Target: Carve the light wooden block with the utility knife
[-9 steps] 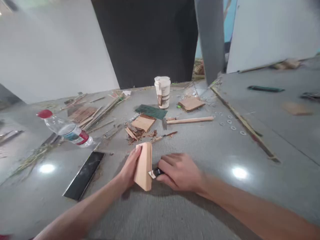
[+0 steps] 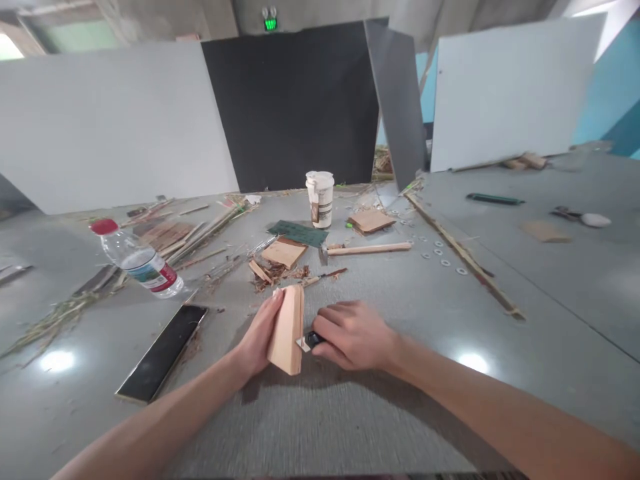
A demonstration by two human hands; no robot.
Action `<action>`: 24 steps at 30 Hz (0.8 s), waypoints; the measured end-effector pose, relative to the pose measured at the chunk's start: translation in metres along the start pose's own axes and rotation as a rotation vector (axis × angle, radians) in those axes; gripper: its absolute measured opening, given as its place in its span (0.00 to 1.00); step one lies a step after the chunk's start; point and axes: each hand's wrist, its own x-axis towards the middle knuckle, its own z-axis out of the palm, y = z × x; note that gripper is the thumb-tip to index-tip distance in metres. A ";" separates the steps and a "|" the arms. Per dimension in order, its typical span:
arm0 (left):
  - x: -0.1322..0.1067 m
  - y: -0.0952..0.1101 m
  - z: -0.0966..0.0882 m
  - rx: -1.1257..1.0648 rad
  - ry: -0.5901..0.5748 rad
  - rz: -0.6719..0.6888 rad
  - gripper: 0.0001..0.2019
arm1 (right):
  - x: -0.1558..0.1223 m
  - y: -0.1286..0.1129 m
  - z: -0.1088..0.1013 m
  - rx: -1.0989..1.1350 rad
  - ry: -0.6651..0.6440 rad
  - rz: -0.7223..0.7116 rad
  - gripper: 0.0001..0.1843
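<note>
My left hand [image 2: 259, 339] is closed around a pale wooden block [image 2: 286, 333], standing it on edge with its grooved narrow side facing right. In my closed right hand [image 2: 353, 335] is a utility knife [image 2: 313, 340] with a black body. Its short blade meets the block's right edge, low on the grooved side; how deep it sits cannot be made out. Just beyond the block lie wood shavings [image 2: 275, 273], a flat piece of wood [image 2: 284, 253] and a thin tool with a dark, pointed end [image 2: 333, 273].
A hammer [image 2: 370, 249], green sheet [image 2: 299, 233] and white cup [image 2: 320, 200] stand or lie farther back. To the left are a water bottle [image 2: 145, 267] and a phone-like black slab [image 2: 163, 353]. Washers [image 2: 445, 263] and a long wooden strip [image 2: 465, 260] lie right.
The camera view has tilted up, showing more of the wall and a green exit sign. Both hands keep their holds, and the blade stays at nearly the same spot on the block.
</note>
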 end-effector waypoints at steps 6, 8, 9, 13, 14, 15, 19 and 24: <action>-0.006 -0.003 0.005 0.010 -0.032 0.107 0.35 | 0.000 -0.005 0.001 -0.074 0.003 -0.049 0.36; -0.008 -0.001 0.006 0.014 -0.042 0.175 0.32 | 0.001 -0.008 0.000 -0.096 0.005 -0.052 0.37; -0.008 0.000 0.007 0.018 -0.046 0.202 0.32 | 0.002 -0.009 0.000 -0.107 0.005 -0.051 0.37; -0.008 0.004 0.007 0.034 -0.021 0.249 0.30 | 0.004 -0.011 0.000 -0.150 0.003 -0.032 0.38; -0.006 0.005 0.007 0.035 -0.009 0.254 0.30 | 0.005 -0.011 0.001 -0.161 0.001 -0.022 0.38; -0.005 0.005 0.007 0.035 0.002 0.259 0.31 | 0.005 -0.010 0.001 -0.170 0.000 -0.012 0.37; 0.003 0.008 0.010 0.038 0.026 0.283 0.32 | 0.010 -0.004 0.002 -0.194 -0.006 -0.001 0.36; 0.000 0.019 0.021 0.057 0.039 0.318 0.30 | 0.023 0.009 0.002 -0.225 0.023 -0.060 0.43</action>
